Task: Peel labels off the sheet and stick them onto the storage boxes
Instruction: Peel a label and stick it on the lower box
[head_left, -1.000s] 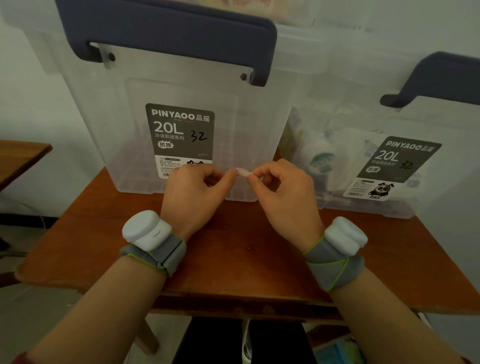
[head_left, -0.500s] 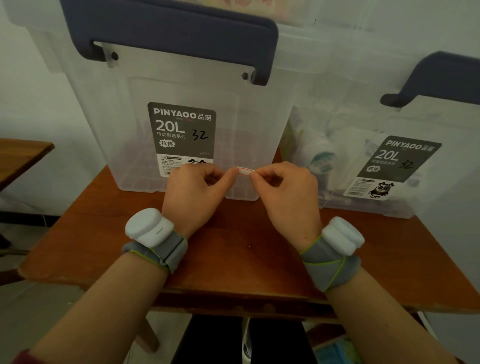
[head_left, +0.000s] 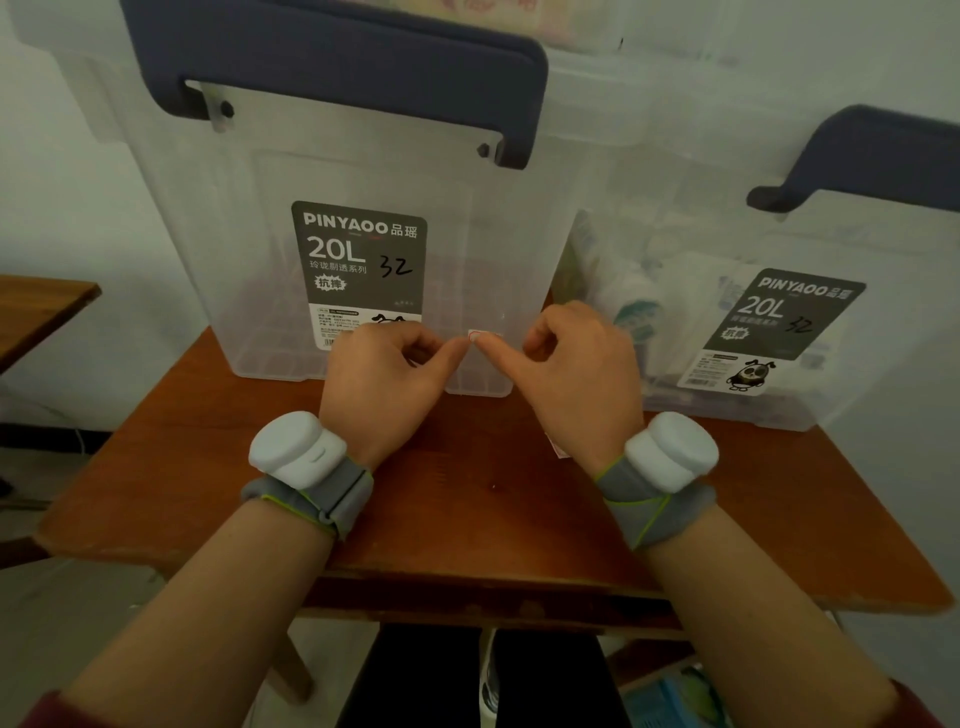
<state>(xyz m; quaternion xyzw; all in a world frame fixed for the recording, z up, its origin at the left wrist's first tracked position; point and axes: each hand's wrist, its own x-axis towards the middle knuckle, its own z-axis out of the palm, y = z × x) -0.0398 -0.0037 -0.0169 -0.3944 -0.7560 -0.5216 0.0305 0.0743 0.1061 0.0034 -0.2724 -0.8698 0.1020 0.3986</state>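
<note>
A small white label with a red border (head_left: 477, 334) is pinched between the fingertips of my left hand (head_left: 384, 384) and my right hand (head_left: 576, 374). It is held right at the lower front wall of the left clear storage box (head_left: 467, 218); I cannot tell whether it touches the wall. That box has a dark blue handle and a grey "20L" sticker. A second clear box (head_left: 857, 249) of the same kind stands to the right. A pale corner of paper (head_left: 557, 447), perhaps the label sheet, shows on the table under my right wrist.
Both boxes stand at the back of a brown wooden table (head_left: 467, 519), against a white wall. The right box holds packets. Another wooden table edge (head_left: 36, 306) juts in at the left. Both wrists wear grey bands with white pods.
Both hands have edged slightly forward and closer together, carrying the label nearer to the left box's front wall. The boxes have not moved.
</note>
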